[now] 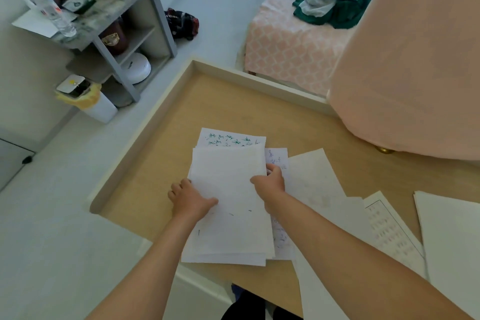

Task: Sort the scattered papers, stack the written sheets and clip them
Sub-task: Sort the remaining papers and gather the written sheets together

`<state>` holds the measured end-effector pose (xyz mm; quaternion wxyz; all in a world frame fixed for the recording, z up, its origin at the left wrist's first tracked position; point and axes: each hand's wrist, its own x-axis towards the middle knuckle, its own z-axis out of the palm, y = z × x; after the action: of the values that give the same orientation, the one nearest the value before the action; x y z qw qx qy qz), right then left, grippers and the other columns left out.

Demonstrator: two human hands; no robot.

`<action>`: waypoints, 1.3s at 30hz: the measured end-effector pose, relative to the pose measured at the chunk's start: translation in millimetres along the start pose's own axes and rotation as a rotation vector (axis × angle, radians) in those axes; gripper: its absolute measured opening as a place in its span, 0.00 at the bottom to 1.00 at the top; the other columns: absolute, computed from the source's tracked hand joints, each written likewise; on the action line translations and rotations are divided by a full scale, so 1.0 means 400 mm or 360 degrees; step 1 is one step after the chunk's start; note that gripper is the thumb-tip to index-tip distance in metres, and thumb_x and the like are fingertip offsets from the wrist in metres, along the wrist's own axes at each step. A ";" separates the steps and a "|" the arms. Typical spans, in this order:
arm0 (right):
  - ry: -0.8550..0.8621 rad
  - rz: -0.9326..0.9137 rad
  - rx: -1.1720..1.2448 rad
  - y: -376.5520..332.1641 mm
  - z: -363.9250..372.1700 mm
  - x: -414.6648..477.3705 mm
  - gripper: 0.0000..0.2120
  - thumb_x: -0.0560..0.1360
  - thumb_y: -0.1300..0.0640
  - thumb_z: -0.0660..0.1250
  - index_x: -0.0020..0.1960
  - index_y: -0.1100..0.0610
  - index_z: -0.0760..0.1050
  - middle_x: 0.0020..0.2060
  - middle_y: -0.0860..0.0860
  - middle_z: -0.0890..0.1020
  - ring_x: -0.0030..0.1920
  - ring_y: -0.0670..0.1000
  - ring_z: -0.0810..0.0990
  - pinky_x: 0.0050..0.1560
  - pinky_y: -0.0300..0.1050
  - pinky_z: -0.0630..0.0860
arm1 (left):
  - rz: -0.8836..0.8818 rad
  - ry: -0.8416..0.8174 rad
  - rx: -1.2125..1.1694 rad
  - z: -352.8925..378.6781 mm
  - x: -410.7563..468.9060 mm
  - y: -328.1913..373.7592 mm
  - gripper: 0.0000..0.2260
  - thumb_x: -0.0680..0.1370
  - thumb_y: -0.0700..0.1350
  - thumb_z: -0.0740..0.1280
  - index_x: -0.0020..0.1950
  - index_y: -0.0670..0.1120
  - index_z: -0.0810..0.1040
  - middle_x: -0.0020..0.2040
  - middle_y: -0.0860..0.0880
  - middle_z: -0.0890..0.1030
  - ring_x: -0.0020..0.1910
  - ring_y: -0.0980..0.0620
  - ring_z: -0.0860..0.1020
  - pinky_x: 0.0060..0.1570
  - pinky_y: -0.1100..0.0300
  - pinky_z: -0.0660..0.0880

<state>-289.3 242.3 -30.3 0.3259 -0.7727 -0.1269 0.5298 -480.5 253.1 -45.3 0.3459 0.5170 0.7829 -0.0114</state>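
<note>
A stack of white sheets (228, 189) lies on the wooden desk (161, 153), its top sheet nearly blank with a few ink marks. A sheet with green handwriting (231, 139) sticks out at the far end. My left hand (191, 199) grips the stack's left edge, thumb on top. My right hand (270, 184) grips the right edge, fingers curled round it. A sheet with blue writing (279, 236) lies under the stack's right side. No clip is visible.
More loose sheets (314, 176) spread to the right, one with a printed grid (389, 231) and a blank one (452, 236) at the edge. A pink draped shape (415, 73) covers the desk's far right. A grey shelf (124, 23) and bin (85, 101) stand left.
</note>
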 end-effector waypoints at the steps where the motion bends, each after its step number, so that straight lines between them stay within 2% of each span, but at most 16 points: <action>1: -0.0028 0.0056 -0.0013 -0.006 0.007 -0.008 0.28 0.70 0.63 0.66 0.68 0.51 0.66 0.63 0.52 0.73 0.55 0.54 0.78 0.43 0.44 0.76 | 0.0023 0.0000 0.0030 0.003 -0.003 -0.003 0.42 0.66 0.54 0.79 0.72 0.43 0.62 0.69 0.43 0.61 0.70 0.41 0.58 0.64 0.51 0.67; 3: -0.0100 0.0172 -0.0140 -0.012 0.013 -0.017 0.26 0.72 0.63 0.66 0.69 0.58 0.68 0.61 0.56 0.76 0.57 0.58 0.79 0.49 0.46 0.77 | 0.0077 0.0021 0.0097 0.009 -0.009 -0.008 0.41 0.65 0.53 0.79 0.70 0.43 0.63 0.68 0.43 0.61 0.68 0.41 0.60 0.63 0.53 0.67; 5: -0.0171 0.0172 -0.0340 -0.013 0.017 -0.035 0.20 0.74 0.63 0.67 0.65 0.63 0.73 0.59 0.59 0.79 0.58 0.60 0.80 0.48 0.46 0.76 | 0.0117 0.0029 0.0163 0.013 -0.017 -0.008 0.39 0.64 0.53 0.79 0.68 0.43 0.64 0.67 0.43 0.62 0.67 0.41 0.61 0.61 0.54 0.68; 9: -0.0177 -0.0190 -0.0426 -0.007 -0.003 -0.051 0.11 0.75 0.61 0.71 0.57 0.57 0.78 0.52 0.53 0.84 0.49 0.53 0.82 0.50 0.46 0.80 | 0.0180 0.0150 0.0190 0.000 -0.017 -0.003 0.42 0.67 0.60 0.76 0.71 0.43 0.63 0.69 0.43 0.64 0.69 0.41 0.62 0.60 0.50 0.69; 12: -0.0333 -0.0298 -0.0249 -0.021 -0.062 -0.057 0.07 0.77 0.58 0.70 0.54 0.52 0.78 0.50 0.51 0.84 0.45 0.48 0.83 0.45 0.42 0.80 | 0.0285 0.0219 -0.0161 -0.018 0.004 -0.004 0.45 0.69 0.61 0.75 0.77 0.42 0.58 0.73 0.42 0.65 0.72 0.41 0.62 0.67 0.46 0.67; 14: -0.0305 -0.0315 -0.0171 -0.016 -0.106 -0.046 0.10 0.77 0.57 0.69 0.58 0.53 0.77 0.53 0.52 0.84 0.47 0.48 0.82 0.45 0.42 0.78 | 0.0251 -0.0037 -0.0567 -0.026 0.007 0.012 0.46 0.70 0.58 0.75 0.79 0.44 0.54 0.74 0.44 0.67 0.71 0.43 0.68 0.67 0.46 0.70; 17: -0.0008 -0.0253 -0.0450 0.005 -0.140 -0.011 0.16 0.77 0.52 0.68 0.64 0.54 0.75 0.60 0.54 0.80 0.56 0.55 0.78 0.54 0.49 0.77 | 0.0145 -0.0411 -0.0788 -0.007 -0.013 0.037 0.31 0.74 0.49 0.75 0.73 0.43 0.68 0.67 0.45 0.77 0.61 0.44 0.78 0.60 0.49 0.76; 20: 0.0290 -0.0109 -0.0902 0.018 -0.136 0.006 0.23 0.73 0.50 0.69 0.66 0.53 0.69 0.63 0.55 0.69 0.64 0.59 0.67 0.53 0.50 0.71 | 0.0284 -0.0321 -0.0329 0.038 -0.042 0.037 0.16 0.74 0.45 0.72 0.61 0.45 0.79 0.59 0.47 0.81 0.57 0.46 0.78 0.53 0.53 0.77; 22: 0.0276 -0.0060 -0.0738 0.014 -0.121 0.006 0.27 0.71 0.55 0.70 0.68 0.53 0.67 0.63 0.55 0.68 0.62 0.58 0.69 0.51 0.48 0.72 | 0.0300 -0.0055 -0.0047 0.068 -0.058 0.032 0.16 0.73 0.47 0.72 0.59 0.45 0.78 0.60 0.45 0.75 0.61 0.44 0.70 0.54 0.54 0.74; 25: 0.0117 0.0115 -0.0316 0.001 -0.095 0.005 0.27 0.71 0.61 0.69 0.68 0.56 0.65 0.61 0.55 0.74 0.54 0.56 0.77 0.49 0.49 0.79 | 0.0266 0.0140 -0.0007 0.081 -0.074 0.026 0.22 0.73 0.45 0.72 0.65 0.44 0.73 0.64 0.44 0.66 0.62 0.43 0.64 0.54 0.55 0.69; 27: 0.0061 0.0195 -0.0306 0.003 -0.085 0.010 0.22 0.72 0.63 0.68 0.64 0.59 0.68 0.56 0.56 0.78 0.50 0.56 0.80 0.51 0.49 0.80 | 0.0251 0.0114 -0.0051 0.079 -0.069 0.018 0.23 0.72 0.44 0.73 0.66 0.45 0.72 0.64 0.44 0.66 0.61 0.43 0.66 0.53 0.56 0.70; 30: 0.0106 0.0099 -0.0618 0.012 -0.079 0.009 0.15 0.69 0.59 0.66 0.56 0.57 0.78 0.47 0.52 0.82 0.45 0.55 0.82 0.47 0.45 0.81 | 0.0170 -0.0005 -0.0298 0.057 -0.060 0.010 0.26 0.70 0.42 0.74 0.66 0.46 0.70 0.62 0.45 0.70 0.53 0.47 0.75 0.49 0.55 0.77; 33: -0.0002 -0.0023 -0.0618 0.010 -0.073 -0.006 0.11 0.70 0.57 0.67 0.52 0.52 0.78 0.48 0.51 0.83 0.46 0.54 0.81 0.47 0.46 0.81 | 0.0106 -0.0084 -0.0567 0.027 -0.056 0.008 0.33 0.73 0.39 0.72 0.73 0.46 0.60 0.53 0.50 0.77 0.42 0.52 0.78 0.37 0.58 0.75; 34: -0.0059 -0.0053 -0.0520 0.007 -0.074 -0.016 0.10 0.71 0.59 0.68 0.52 0.52 0.76 0.49 0.51 0.82 0.45 0.52 0.81 0.45 0.45 0.80 | 0.0068 -0.0103 -0.0615 0.016 -0.056 0.008 0.33 0.74 0.40 0.72 0.75 0.45 0.59 0.53 0.50 0.78 0.43 0.52 0.78 0.38 0.57 0.75; 37: -0.0232 -0.0071 -0.0232 0.009 -0.084 -0.035 0.17 0.75 0.63 0.68 0.60 0.53 0.68 0.51 0.49 0.78 0.47 0.50 0.79 0.46 0.46 0.79 | 0.0081 -0.0119 -0.0782 -0.011 -0.056 0.008 0.20 0.77 0.41 0.69 0.68 0.41 0.73 0.59 0.44 0.81 0.54 0.43 0.80 0.54 0.50 0.77; 39: -0.0278 -0.0071 -0.0121 0.010 -0.097 -0.042 0.19 0.75 0.63 0.69 0.61 0.52 0.65 0.53 0.49 0.76 0.52 0.52 0.79 0.49 0.49 0.80 | 0.0153 -0.0146 -0.0924 -0.038 -0.069 0.014 0.14 0.79 0.42 0.68 0.65 0.42 0.77 0.56 0.45 0.81 0.56 0.42 0.80 0.56 0.49 0.77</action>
<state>-261.7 215.7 -11.7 0.2959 -0.7324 -0.1918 0.5825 -477.8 239.2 -16.4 0.5145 0.4318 0.7116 0.2061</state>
